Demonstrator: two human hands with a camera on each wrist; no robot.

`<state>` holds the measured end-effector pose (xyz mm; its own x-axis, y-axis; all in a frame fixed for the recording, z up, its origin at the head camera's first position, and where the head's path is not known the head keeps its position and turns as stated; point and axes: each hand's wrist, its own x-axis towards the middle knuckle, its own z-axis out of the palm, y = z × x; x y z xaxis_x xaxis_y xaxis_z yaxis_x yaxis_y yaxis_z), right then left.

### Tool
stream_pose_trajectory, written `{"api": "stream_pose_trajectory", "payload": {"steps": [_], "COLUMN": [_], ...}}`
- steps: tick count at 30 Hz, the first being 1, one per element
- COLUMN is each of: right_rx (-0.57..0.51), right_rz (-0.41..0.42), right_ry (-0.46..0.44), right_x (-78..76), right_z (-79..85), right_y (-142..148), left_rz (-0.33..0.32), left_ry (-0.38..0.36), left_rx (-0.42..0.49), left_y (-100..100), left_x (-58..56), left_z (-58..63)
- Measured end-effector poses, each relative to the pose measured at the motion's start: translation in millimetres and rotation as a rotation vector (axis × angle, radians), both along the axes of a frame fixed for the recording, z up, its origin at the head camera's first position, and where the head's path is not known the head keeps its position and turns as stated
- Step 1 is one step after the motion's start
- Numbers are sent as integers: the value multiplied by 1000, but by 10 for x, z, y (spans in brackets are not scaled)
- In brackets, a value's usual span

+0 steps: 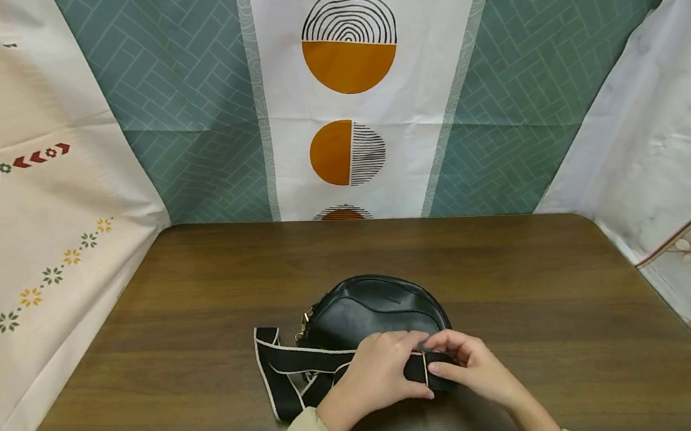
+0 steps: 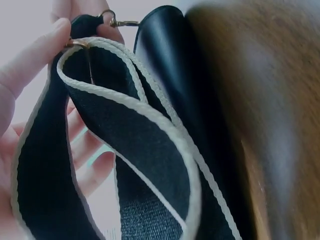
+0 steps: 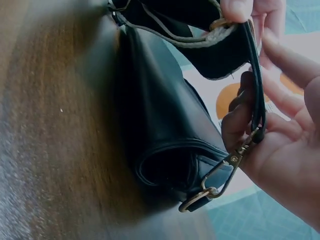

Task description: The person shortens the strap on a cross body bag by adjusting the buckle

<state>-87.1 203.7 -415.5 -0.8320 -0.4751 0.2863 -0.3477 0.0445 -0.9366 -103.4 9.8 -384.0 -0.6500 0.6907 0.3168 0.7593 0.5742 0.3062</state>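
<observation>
A black handbag [image 1: 364,314] stands on the wooden table, its rounded top away from me. Its wide black shoulder strap [image 1: 311,358] with cream edging lies looped in front and to the left. My left hand [image 1: 381,373] pinches the strap near a thin gold slider [image 1: 425,369]; the left wrist view shows the thumb [image 2: 42,50] on one side and fingers behind the webbing. On the slider's right side, my right hand [image 1: 474,365] holds the strap's leather end [image 3: 256,85]. A gold clasp [image 3: 232,160] links that end to a ring on the bag.
The brown table [image 1: 213,296] extends around the bag. Behind it hangs a green and white patterned cloth [image 1: 202,103]. Cream fabric [image 1: 30,232] borders the left side and white floral fabric [image 1: 689,166] the right.
</observation>
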Motion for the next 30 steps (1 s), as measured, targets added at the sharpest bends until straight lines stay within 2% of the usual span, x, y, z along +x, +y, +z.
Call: {"api": "stream_pose_trajectory", "payload": {"steps": [4,10,12,20,25,30], "right_rx": [18,78,92,183,195,201], "right_rz": [89,106,90,-65,-86,-99], "right_ry": [31,5,-13,45,9,23], "right_x": [-4,11,21,41,47,45], "right_z": [-2,-37,-41,-40,-31,-18], "right_y": [-7,-50,-75,-172,-180,-182], "left_rz": [-5,0,2,11,15,3], "left_ry": [9,-9,-26,-85,-122,-122], "left_rx": [12,37,58,97,106,131], "left_y": [-28,-76,-95,-186,-266,-357], "left_x": [-13,-42,-52,-84,-100,-114], "left_z": [-4,-15,-17,4,15,13]}}
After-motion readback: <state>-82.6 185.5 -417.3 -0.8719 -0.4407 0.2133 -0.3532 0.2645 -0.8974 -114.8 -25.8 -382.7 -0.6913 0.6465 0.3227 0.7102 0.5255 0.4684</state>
